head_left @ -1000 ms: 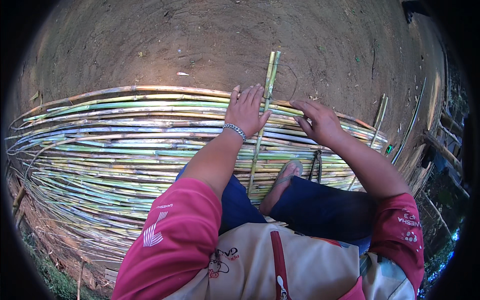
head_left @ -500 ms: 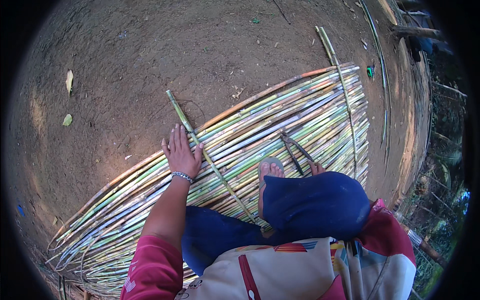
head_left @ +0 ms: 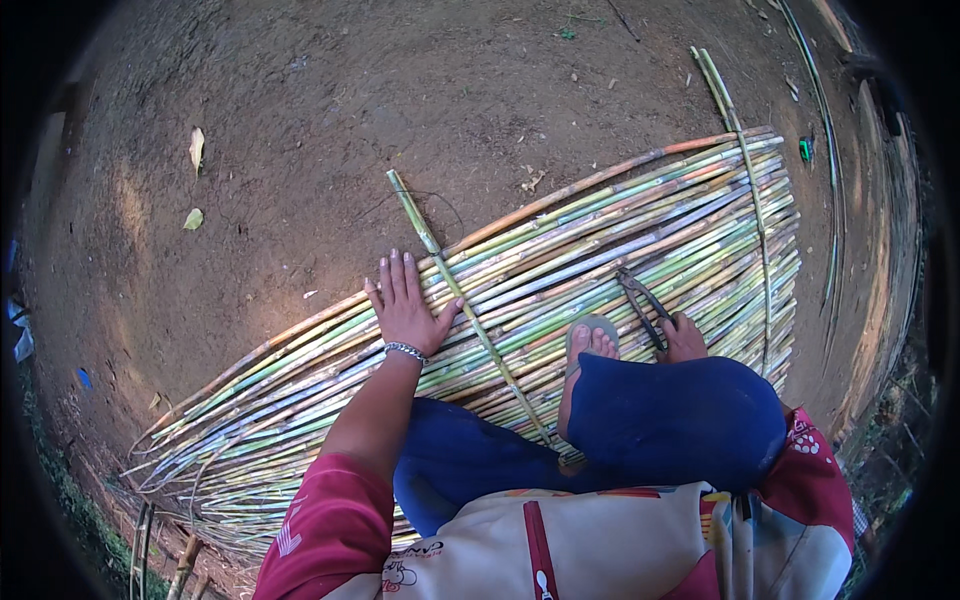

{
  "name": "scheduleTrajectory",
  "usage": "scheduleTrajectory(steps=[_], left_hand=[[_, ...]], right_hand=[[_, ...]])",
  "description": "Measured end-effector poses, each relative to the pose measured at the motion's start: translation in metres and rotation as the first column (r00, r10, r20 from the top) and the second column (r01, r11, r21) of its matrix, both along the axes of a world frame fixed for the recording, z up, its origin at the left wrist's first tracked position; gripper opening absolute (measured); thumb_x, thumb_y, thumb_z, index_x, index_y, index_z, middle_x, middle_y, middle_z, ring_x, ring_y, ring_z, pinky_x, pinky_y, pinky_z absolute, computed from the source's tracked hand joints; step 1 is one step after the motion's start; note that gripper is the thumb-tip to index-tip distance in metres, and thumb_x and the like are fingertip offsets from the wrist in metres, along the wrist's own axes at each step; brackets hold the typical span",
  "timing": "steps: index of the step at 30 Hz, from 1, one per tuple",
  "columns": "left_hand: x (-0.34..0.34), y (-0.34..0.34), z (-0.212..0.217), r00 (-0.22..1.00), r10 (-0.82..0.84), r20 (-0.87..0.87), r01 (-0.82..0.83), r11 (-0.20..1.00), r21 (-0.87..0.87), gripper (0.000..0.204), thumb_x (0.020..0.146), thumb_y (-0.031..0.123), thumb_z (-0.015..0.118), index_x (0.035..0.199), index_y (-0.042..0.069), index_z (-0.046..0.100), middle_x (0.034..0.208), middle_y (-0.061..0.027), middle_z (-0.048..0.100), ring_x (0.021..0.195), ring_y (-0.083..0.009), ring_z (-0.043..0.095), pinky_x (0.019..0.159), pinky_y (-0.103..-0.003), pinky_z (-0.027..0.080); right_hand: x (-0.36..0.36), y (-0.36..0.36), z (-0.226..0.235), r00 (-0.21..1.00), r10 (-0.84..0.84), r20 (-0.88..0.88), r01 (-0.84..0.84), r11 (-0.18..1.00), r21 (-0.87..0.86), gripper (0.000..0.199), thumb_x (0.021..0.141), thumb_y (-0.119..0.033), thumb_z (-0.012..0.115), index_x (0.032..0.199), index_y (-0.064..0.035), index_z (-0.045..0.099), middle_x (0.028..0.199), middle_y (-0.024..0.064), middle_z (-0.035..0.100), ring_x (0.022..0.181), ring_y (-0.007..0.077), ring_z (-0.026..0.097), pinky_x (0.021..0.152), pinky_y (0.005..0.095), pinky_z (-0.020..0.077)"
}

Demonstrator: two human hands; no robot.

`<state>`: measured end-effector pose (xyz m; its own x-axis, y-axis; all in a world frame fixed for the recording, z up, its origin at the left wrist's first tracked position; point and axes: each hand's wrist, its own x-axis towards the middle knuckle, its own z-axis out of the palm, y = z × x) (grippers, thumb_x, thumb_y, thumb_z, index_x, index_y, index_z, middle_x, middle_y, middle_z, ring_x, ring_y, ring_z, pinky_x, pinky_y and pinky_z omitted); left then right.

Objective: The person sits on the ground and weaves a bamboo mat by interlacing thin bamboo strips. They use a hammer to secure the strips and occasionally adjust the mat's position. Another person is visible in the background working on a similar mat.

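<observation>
"Brown, bare ground (head_left: 300, 120) fills the far side, with a pale leaf (head_left: 196, 150) and a smaller yellow-green leaf (head_left: 193, 219) lying at the left. What's spread nearer the person?"

"Long canes (head_left: 540, 265), green, yellow and reddish, laid side by side in a broad mat. They draw together toward the lower left."

"And across them?"

"One crosspiece (head_left: 480, 329) runs over the mat just right of the left grip (head_left: 408, 312), its upper end jutting past the outermost cane. Thin dark wire (head_left: 440, 196) loops near that end. A second crosspiece (head_left: 754, 190) lies over the canes near their right ends."

"How does the left grip stand?"

"Open, palm down on the canes, fingers spread toward the outer edge, thumb tip at the crosspiece. A chain bracelet (head_left: 405, 350) sits at the wrist."

"And the other?"

"The right grip (head_left: 685, 338) is partly hidden by a knee in blue trousers (head_left: 680, 410). It's at the handles of the pincers (head_left: 630, 281), but I can't tell whether the fingers are closed on them."

"Where do those lie?"

"On the canes, between the two crosspieces, head pointing away from the person, handles parted. A sandalled foot (head_left: 592, 343) rests on the mat just to their left."
</observation>
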<state>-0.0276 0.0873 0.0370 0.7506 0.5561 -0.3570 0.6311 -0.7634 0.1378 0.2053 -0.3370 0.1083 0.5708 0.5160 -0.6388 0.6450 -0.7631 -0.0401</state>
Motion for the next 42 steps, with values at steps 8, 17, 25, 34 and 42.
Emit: scheduleTrajectory(steps=[8, 17, 25, 34, 42], left_hand=[[-0.008, 0.004, -0.006, 0.999, 0.036, 0.03, -0.035, 0.998, -0.049, 0.111, 0.082, 0.081, 0.044, 0.155, 0.001, 0.022, 0.163, -0.0166, 0.019, 0.153, -0.0331, 0.008, 0.121, -0.057, 0.0], [-0.01, 0.01, -0.008, 0.995, 0.049, 0.083, -0.037, 0.99, -0.135, 0.109, 0.083, 0.084, 0.039, 0.157, 0.006, 0.022, 0.163, -0.0142, 0.019, 0.153, -0.0287, 0.009, 0.122, -0.057, 0.0], [-0.017, 0.012, -0.009, 0.981, 0.08, 0.177, -0.053, 0.987, -0.15, 0.107, 0.084, 0.084, 0.038, 0.157, 0.007, 0.023, 0.163, -0.0121, 0.02, 0.153, -0.0275, 0.01, 0.122, -0.056, 0.001], [-0.025, 0.013, -0.012, 0.963, 0.107, 0.249, -0.068, 0.985, -0.161, 0.103, 0.085, 0.079, 0.043, 0.156, 0.007, 0.025, 0.161, -0.0115, 0.026, 0.152, -0.0272, 0.016, 0.123, -0.055, 0.007], [-0.033, 0.011, -0.016, 0.949, 0.118, 0.292, -0.071, 0.983, -0.168, 0.099, 0.087, 0.076, 0.043, 0.156, 0.006, 0.025, 0.161, -0.0128, 0.027, 0.152, -0.0278, 0.017, 0.123, -0.055, 0.008]], right_hand=[[0.007, 0.033, 0.013, 0.995, -0.065, -0.07, 0.064, 0.998, -0.021, 0.048, 0.065, -0.009, 0.076, 0.108, -0.0053, 0.056, 0.102, 0.0201, 0.053, 0.094, 0.0446, 0.058, 0.078, 0.051, 0.0484], [0.035, 0.079, 0.066, 0.973, -0.053, -0.224, 0.051, 0.999, -0.015, 0.016, 0.073, -0.002, 0.062, 0.088, -0.0004, 0.056, 0.089, 0.0194, 0.049, 0.081, 0.0431, 0.056, 0.071, 0.0508, 0.0432], [0.063, 0.259, 0.132, 0.759, 0.63, -0.167, -0.621, 0.777, 0.104, 0.024, 0.072, -0.004, 0.064, 0.096, -0.0041, 0.064, 0.082, 0.017, 0.063, 0.087, 0.0372, 0.06, 0.078, 0.0467, 0.0504], [-0.02, 0.423, 0.144, 0.314, 0.948, 0.045, -0.905, 0.314, -0.287, 0.027, 0.087, -0.014, 0.055, 0.11, -0.0117, 0.069, 0.119, 0.0253, 0.062, 0.134, 0.0402, 0.043, 0.115, 0.0523, 0.0262], [-0.048, 0.459, 0.133, 0.189, 0.979, -0.074, -0.851, 0.126, -0.51, 0.034, 0.094, -0.019, 0.05, 0.124, -0.0167, 0.067, 0.138, 0.0249, 0.053, 0.144, 0.0383, 0.032, 0.121, 0.0534, 0.0164]])
